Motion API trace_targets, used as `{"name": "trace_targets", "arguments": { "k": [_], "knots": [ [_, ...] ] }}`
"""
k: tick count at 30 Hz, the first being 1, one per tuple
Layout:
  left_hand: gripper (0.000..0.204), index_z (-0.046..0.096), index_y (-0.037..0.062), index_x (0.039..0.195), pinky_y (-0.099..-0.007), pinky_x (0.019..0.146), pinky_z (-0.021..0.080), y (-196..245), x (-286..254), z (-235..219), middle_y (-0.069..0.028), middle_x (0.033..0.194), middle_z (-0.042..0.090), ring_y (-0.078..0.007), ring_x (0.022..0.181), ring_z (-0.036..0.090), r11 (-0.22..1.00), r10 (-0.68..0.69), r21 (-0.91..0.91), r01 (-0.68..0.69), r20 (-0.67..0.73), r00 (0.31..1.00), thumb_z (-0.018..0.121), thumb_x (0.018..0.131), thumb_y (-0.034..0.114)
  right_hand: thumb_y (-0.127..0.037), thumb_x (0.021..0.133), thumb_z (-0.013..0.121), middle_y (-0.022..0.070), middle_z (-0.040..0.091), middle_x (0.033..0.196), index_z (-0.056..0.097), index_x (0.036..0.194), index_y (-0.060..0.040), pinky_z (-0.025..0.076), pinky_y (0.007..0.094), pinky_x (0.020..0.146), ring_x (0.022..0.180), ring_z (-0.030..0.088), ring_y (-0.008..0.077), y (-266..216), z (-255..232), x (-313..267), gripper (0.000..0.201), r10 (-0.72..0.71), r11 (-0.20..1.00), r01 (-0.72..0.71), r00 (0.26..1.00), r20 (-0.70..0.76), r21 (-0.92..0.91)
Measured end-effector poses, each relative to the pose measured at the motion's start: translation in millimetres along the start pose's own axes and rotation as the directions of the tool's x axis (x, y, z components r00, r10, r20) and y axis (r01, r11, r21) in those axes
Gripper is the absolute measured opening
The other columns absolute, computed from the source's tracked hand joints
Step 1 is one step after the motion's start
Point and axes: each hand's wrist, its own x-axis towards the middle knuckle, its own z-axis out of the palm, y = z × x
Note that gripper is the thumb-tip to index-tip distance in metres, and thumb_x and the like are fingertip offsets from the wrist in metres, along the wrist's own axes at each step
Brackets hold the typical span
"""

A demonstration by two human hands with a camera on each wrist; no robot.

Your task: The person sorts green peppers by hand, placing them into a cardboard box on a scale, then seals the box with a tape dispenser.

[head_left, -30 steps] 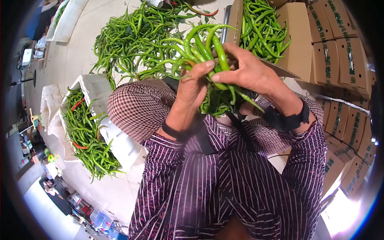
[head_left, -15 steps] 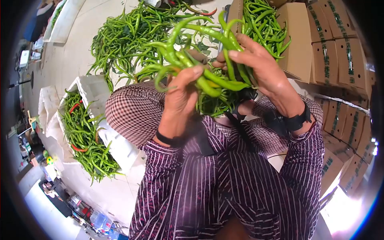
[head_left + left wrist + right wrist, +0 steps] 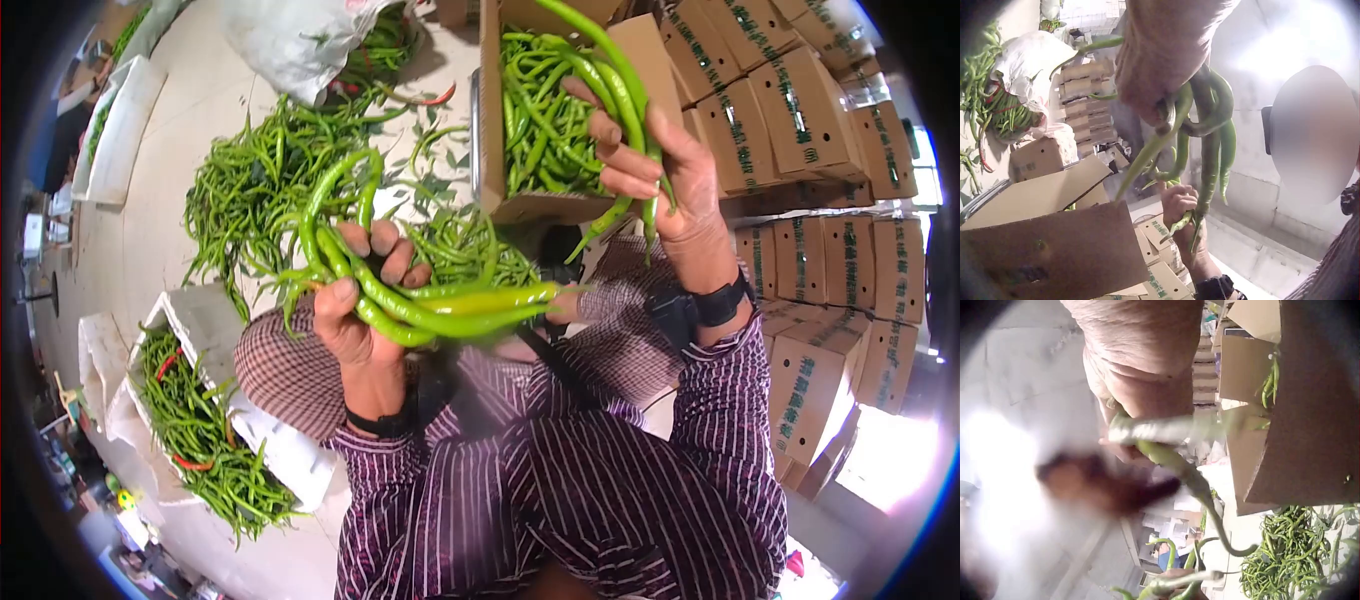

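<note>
My left hand (image 3: 362, 335) grips several long green chili peppers (image 3: 440, 318) in front of my body, their ends sticking out on both sides of the fingers. To the right and higher up, my right hand (image 3: 688, 185) holds a few more green chili peppers (image 3: 625, 85) between thumb and fingers. This hand overlaps the open cardboard box (image 3: 545, 208), which has green chilies (image 3: 535, 110) inside. In the left wrist view, chilies (image 3: 1210, 156) hang below the left hand (image 3: 1154, 69). The right wrist view catches a curved chili (image 3: 1194, 481) under the right hand (image 3: 1141, 406).
A heap of green chilies (image 3: 250, 190) lies on the floor ahead, with a white sack (image 3: 300, 40) beyond it. More chilies (image 3: 470, 245) sit close to my knees. At left stands a white foam box (image 3: 320, 465) of chilies. Printed cartons (image 3: 800, 120) are stacked at right.
The hands, close together a second ago, have moved apart, each with chilies. The right hand has risen toward the cardboard box; the left has dropped to the left. The head view has shifted.
</note>
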Motion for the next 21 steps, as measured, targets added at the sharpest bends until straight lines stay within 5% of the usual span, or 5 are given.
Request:
{"name": "trace_targets", "arguments": {
  "k": [11, 15, 17, 19, 21],
  "knots": [
    [0.038, 0.051, 0.007, 0.106, -0.0331, 0.069, 0.042, -7.3, 0.3, -0.7, -0.0064, 0.093, 0.042, -0.0175, 0.077, 0.043, 0.998, -0.059, -0.016, 0.058, -0.079, 0.995, 0.067, 0.072, 0.016, -0.014, 0.094, 0.056, 0.0077, 0.053, 0.089, 0.052, 0.109, 0.0064, 0.047, 0.0244, 0.059, 0.065, 0.048, 0.0085, -76.1, -0.4, 33.4, 0.026, -0.269, 0.911, 0.125, 0.902, -0.337, -0.392],
    [0.047, 0.049, 0.0052, 0.116, -0.0351, 0.073, 0.044, -8.9, 3.4, -14.6, -0.0097, 0.101, 0.047, -0.0189, 0.084, 0.047, 0.994, -0.067, -0.09, 0.065, -0.021, 0.998, 0.065, 0.073, 0.014, -0.037, 0.088, 0.067, -0.0016, 0.063, 0.089, 0.061, 0.108, -0.0046, 0.046, 0.0225, 0.073, 0.079, 0.058, 0.0096, -76.5, -88.4, 57.9, 0.038, -0.316, 0.513, -0.246, 0.837, -0.447, -0.822],
    [0.05, 0.049, 0.0042, 0.12, -0.0339, 0.074, 0.044, -8.4, 2.9, -11.9, -0.0104, 0.103, 0.048, -0.0189, 0.085, 0.048, 0.992, -0.066, -0.111, 0.057, -0.076, 0.995, 0.065, 0.074, 0.012, -0.038, 0.09, 0.064, 0.0029, 0.066, 0.099, 0.06, 0.115, 0.0001, 0.046, 0.0241, 0.079, 0.087, 0.06, 0.0111, -35.1, -29.1, 54.9, 0.046, -0.479, 0.364, -0.173, 0.808, -0.343, -0.915],
    [0.047, 0.049, 0.0072, 0.118, -0.0333, 0.078, 0.043, -8.5, 5.1, -16.6, -0.0077, 0.101, 0.046, -0.0162, 0.085, 0.045, 0.994, -0.095, -0.059, 0.092, -0.057, 0.994, 0.068, 0.076, 0.015, -0.037, 0.093, 0.057, 0.0121, 0.064, 0.116, 0.057, 0.126, 0.0011, 0.048, 0.027, 0.081, 0.098, 0.061, 0.0146, -13.9, 6.9, 39.7, 0.051, -0.189, 0.244, -0.119, 0.968, -0.167, -0.963],
    [0.047, 0.048, 0.0063, 0.118, -0.0338, 0.081, 0.045, -12.6, 8.5, -20.4, -0.0089, 0.102, 0.047, -0.0177, 0.087, 0.046, 0.989, -0.116, -0.094, 0.111, -0.04, 0.992, 0.068, 0.076, 0.014, -0.031, 0.09, 0.062, 0.0119, 0.066, 0.11, 0.061, 0.12, 0.0004, 0.049, 0.0273, 0.076, 0.093, 0.063, 0.0161, 10.2, 51.9, 22.7, 0.043, 0.009, 0.236, -0.182, 0.983, -0.185, -0.955]
  ]
}}
